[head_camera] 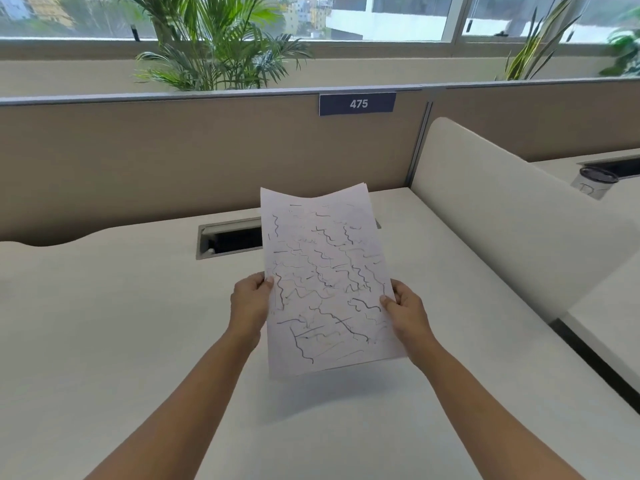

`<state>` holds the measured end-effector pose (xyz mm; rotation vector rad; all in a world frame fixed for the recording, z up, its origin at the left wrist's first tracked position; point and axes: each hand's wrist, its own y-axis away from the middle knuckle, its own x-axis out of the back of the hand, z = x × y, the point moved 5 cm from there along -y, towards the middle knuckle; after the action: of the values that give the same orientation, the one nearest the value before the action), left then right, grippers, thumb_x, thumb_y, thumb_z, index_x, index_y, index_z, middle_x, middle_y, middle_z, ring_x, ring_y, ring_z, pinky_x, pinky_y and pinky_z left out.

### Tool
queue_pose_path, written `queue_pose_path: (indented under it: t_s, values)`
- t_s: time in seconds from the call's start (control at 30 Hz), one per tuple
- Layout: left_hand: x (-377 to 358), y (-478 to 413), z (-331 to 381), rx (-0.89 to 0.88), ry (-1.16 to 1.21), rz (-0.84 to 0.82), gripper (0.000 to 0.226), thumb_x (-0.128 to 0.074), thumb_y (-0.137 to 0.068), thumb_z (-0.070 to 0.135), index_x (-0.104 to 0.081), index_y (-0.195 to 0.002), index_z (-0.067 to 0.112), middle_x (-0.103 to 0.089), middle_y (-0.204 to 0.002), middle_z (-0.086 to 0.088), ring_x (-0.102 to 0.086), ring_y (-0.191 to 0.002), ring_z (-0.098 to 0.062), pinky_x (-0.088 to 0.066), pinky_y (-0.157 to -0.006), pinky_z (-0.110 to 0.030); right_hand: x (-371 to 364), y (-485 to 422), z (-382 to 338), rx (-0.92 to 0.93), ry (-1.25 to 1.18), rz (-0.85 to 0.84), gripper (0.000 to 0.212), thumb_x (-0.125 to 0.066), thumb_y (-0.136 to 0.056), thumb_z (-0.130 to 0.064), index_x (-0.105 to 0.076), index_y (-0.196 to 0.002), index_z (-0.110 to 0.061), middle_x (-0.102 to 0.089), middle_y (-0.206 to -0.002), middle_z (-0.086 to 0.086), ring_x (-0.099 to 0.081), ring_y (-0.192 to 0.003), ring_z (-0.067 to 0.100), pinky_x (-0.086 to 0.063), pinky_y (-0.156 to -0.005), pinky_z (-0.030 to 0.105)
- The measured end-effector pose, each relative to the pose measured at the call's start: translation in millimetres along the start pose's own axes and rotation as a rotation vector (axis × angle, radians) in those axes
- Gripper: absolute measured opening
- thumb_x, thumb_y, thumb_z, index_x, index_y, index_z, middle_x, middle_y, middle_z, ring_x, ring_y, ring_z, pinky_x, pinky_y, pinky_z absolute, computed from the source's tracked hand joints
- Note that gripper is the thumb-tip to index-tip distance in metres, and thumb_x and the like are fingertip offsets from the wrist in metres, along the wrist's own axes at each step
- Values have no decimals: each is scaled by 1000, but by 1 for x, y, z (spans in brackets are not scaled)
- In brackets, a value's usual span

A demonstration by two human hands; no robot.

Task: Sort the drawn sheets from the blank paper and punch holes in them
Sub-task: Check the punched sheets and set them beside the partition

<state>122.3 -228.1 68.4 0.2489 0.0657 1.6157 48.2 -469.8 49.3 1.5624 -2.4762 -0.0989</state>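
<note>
A white sheet covered in dark squiggly pen lines [327, 275] is held up above the desk in the middle of the head view, tilted slightly toward me. It looks like the top of a thin stack, with more sheet edges showing at the upper right corner. My left hand [250, 301] pinches the sheet's left edge, thumb on the front. My right hand [403, 308] pinches the right edge the same way. The paper casts a shadow on the desk below. No hole punch is in view.
The pale desk [138, 323] has a rectangular cable slot [230, 239] partly behind the paper. A beige partition with a "475" tag [356, 103] stands behind. A curved white divider [502, 209] bounds the right side; a lidded cup [594, 181] sits beyond it.
</note>
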Motion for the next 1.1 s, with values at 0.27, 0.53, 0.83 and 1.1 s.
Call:
queue_pose_path:
  t_s: [0.27, 0.53, 0.83, 1.1]
  values:
    - [-113, -32, 3, 61, -13, -18, 8, -65, -82, -1, -69, -88, 2, -69, -81, -10, -67, -70, -19, -55, -59, -24, 108, -95, 5, -20, 91, 71, 34, -49, -91, 0, -57, -120, -15, -66, -106, 4, -63, -97, 23, -51, -90, 36]
    - [-220, -68, -3, 145, 6, -6, 17, -73, -71, -9, -62, -69, 4, -65, -66, -8, -64, -51, -12, -52, -44, -16, 184, -175, 22, -6, 279, 178, 33, -56, -87, -1, -61, -118, -12, -63, -99, 6, -57, -88, 18, -43, -74, 23]
    - [-296, -93, -29, 268, 1, -7, 18, -75, -69, -9, -61, -73, 2, -64, -67, -8, -65, -55, -18, -57, -51, -22, 220, -233, 48, 4, 516, 308, 38, -55, -86, 0, -58, -122, -13, -61, -119, 13, -57, -103, 29, -44, -85, 32]
    - [-322, -111, -35, 296, -37, 12, 17, -75, -69, -8, -62, -77, 0, -68, -86, -21, -69, -71, -33, -58, -76, -42, 224, -250, 64, 27, 757, 362, 36, -51, -88, -4, -57, -124, -9, -60, -123, 13, -54, -112, 32, -44, -86, 34]
